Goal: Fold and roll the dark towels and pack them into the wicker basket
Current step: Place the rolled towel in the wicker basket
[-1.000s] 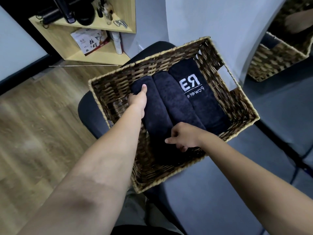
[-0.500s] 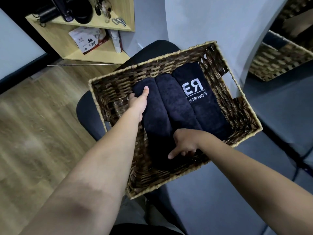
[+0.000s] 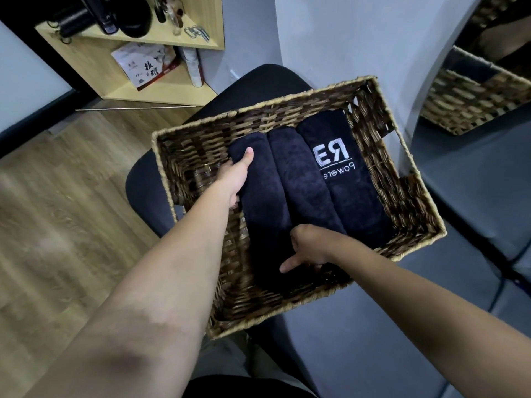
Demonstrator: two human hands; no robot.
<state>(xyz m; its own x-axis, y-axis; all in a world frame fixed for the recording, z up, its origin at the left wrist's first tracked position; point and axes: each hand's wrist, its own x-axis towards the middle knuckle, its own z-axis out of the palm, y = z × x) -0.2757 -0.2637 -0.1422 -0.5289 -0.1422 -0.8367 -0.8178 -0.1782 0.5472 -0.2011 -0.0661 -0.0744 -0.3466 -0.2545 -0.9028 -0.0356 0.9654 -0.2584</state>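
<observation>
Lowered toward the near towel ends, the right hand [image 3: 309, 248] is curled on the middle dark rolled towel [image 3: 304, 182]. Beyond, the leftmost roll [image 3: 260, 202] is gripped by the left hand [image 3: 237, 173] inside the brown wicker basket [image 3: 402, 173], beside a logo-stitched roll [image 3: 344, 173].

This is looking like a salon or small studio rather than a home. A light wooden shelf unit [image 3: 161, 90] is standing in the corner, holding dark tools, small bottles [image 3: 172, 15], a spray can [image 3: 194, 67] and a printed box [image 3: 146, 64]. Wood-look flooring [image 3: 57, 211] is running beneath a black padded chair [image 3: 270, 79], and a grey padded bench [image 3: 474, 202] is sitting alongside. A mirror [image 3: 494, 53] on the pale wall is reflecting the woven basket [image 3: 402, 156] of logo-printed dark towels [image 3: 353, 191].
</observation>
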